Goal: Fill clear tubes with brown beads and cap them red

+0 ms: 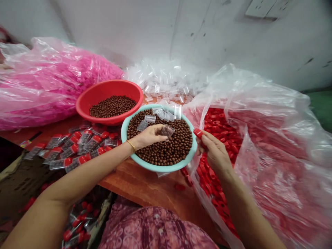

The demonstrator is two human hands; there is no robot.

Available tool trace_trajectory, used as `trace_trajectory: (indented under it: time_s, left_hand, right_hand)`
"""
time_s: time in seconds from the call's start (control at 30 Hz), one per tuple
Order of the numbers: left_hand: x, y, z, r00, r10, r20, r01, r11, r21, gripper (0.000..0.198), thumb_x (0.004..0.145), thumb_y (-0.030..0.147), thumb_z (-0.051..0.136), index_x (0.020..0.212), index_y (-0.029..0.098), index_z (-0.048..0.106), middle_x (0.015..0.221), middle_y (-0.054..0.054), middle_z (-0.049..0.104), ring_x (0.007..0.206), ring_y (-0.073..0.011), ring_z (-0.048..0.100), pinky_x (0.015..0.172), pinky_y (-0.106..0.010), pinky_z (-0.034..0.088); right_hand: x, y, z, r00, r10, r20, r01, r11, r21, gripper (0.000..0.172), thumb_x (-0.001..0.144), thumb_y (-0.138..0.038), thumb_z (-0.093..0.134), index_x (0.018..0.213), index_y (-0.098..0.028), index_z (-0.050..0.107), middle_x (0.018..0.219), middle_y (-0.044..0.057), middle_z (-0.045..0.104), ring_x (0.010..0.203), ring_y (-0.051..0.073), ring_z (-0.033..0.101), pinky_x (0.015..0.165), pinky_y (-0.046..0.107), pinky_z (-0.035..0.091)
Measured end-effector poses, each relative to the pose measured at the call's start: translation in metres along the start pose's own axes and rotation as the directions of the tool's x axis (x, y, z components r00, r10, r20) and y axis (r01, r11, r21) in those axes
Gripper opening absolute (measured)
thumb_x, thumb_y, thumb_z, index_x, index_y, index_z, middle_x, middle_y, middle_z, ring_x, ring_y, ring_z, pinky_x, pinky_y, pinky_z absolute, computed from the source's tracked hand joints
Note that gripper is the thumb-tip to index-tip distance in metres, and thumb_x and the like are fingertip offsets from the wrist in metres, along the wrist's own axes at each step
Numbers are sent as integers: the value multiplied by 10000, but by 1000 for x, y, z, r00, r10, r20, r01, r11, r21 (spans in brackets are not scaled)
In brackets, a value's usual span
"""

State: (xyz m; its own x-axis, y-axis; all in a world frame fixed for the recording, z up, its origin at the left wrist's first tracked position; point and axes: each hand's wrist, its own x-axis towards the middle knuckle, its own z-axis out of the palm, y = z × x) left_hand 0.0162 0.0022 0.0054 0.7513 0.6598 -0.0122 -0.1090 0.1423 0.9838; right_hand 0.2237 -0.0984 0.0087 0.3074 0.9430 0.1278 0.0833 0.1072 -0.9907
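My left hand [150,136] is over the light-blue basin [125,133], its fingers closed on a small clear plastic container [168,131] with dark contents showing through. Brown beads [166,154] fill the basin, and several clear containers [149,119] lie on top of them near the far rim. Just right of the basin, my right hand [214,148] pinches a red plastic cap [197,133] between thumb and fingers. The cap and the container are apart. Close by that hand, a plastic bag holds many loose red caps [220,128].
A red basin [137,90] with brown beads stands behind left. Red-capped filled containers [77,143] lie on the orange table [145,186]; more fill a box [80,221] below. A bag of pink pieces [59,79] sits far left. Clear containers [166,77] are heaped by the wall.
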Motion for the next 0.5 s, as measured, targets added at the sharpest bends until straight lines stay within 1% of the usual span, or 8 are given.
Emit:
trace_trajectory:
  time_s: [0.07, 0.13, 0.17, 0.23, 0.3, 0.33, 0.43, 0.5]
  left_hand:
    - [-1, -2, 1, 1000, 5, 28, -5, 1000, 0, 310, 680, 177, 698, 961, 121, 579, 884, -14, 616, 781, -88, 571, 760, -240, 488]
    - [-2, -3, 1, 998, -1, 58, -2, 999, 49, 305, 703, 220, 691, 962, 127, 558, 820, 3, 594, 718, -83, 561, 664, -213, 477]
    - [-2, -3, 1, 997, -6, 72, 0, 996, 85, 307, 718, 243, 683, 968, 131, 546, 796, 7, 587, 693, -83, 558, 619, -203, 463]
    - [-4, -2, 0, 996, -16, 86, 3, 990, 143, 314, 744, 283, 663, 983, 137, 522, 775, 9, 582, 660, -88, 556, 556, -192, 435]
    - [-4, -1, 0, 997, -7, 73, -6, 985, 172, 303, 759, 297, 645, 981, 142, 509, 784, 8, 577, 655, -86, 548, 553, -191, 436]
    - [-4, -2, 0, 998, 4, 62, -15, 984, 178, 285, 765, 294, 637, 971, 145, 507, 788, 10, 568, 660, -84, 542, 565, -191, 445]
    - [-3, -4, 0, 999, 47, 23, -51, 976, 213, 221, 791, 283, 591, 941, 149, 499, 787, 15, 536, 668, -82, 514, 603, -202, 469]
    - [-2, -6, 0, 995, 97, -1, -92, 948, 303, 202, 801, 281, 566, 938, 147, 502, 802, 10, 534, 694, -94, 507, 634, -220, 473]
  right_hand:
    - [7, -2, 16, 996, -60, 64, 63, 997, -54, 315, 802, -417, 555, 1011, -200, 646, 553, -57, 484, 403, 73, 395, 384, 217, 369]
    - [13, -2, 31, 984, -120, 132, 137, 982, -130, 327, 837, -414, 523, 1061, -208, 643, 598, -41, 539, 423, 79, 429, 398, 219, 388]
    - [16, -1, 37, 973, -159, 166, 188, 967, -174, 325, 855, -406, 504, 1073, -210, 644, 652, -24, 585, 464, 90, 478, 435, 229, 426]
    - [20, 1, 46, 939, -254, 231, 311, 915, -258, 317, 883, -376, 469, 1088, -208, 644, 824, 19, 666, 650, 130, 600, 603, 273, 517]
    - [22, 3, 52, 899, -342, 274, 422, 845, -328, 322, 904, -346, 442, 1117, -200, 633, 973, 50, 689, 872, 171, 640, 798, 328, 525]
    - [22, 5, 54, 882, -373, 287, 460, 811, -360, 331, 912, -335, 428, 1139, -195, 623, 1015, 62, 690, 939, 181, 637, 855, 344, 511]
    - [21, 9, 55, 848, -428, 312, 529, 714, -459, 361, 929, -320, 399, 1204, -184, 589, 1067, 91, 688, 1003, 193, 634, 908, 359, 497]
    - [19, 10, 54, 826, -452, 337, 564, 647, -514, 378, 936, -311, 383, 1243, -183, 562, 1107, 103, 677, 1023, 197, 632, 921, 362, 495]
